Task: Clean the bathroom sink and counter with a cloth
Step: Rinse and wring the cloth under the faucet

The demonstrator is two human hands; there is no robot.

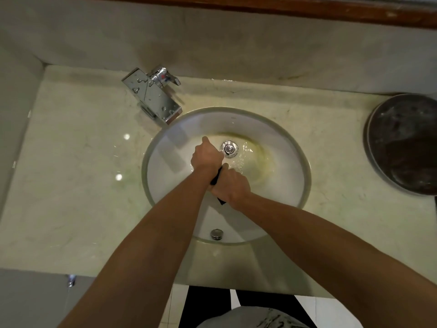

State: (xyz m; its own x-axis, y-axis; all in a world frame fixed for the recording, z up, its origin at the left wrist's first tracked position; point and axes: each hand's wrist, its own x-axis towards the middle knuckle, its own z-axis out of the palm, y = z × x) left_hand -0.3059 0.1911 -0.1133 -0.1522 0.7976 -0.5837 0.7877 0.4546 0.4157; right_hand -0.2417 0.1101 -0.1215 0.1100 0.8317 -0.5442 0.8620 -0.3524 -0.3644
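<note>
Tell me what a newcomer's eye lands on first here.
Both hands, the left hand and the right hand, grip a dark cloth over the middle of the white sink, beside the drain. A wet chrome faucet stands at the rim's far left.

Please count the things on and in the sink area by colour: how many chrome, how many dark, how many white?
Chrome: 3 – faucet, drain plug, overflow cap
Dark: 2 – cloth held in both hands, round tray
White: 1 – sink basin
Total: 6
</note>
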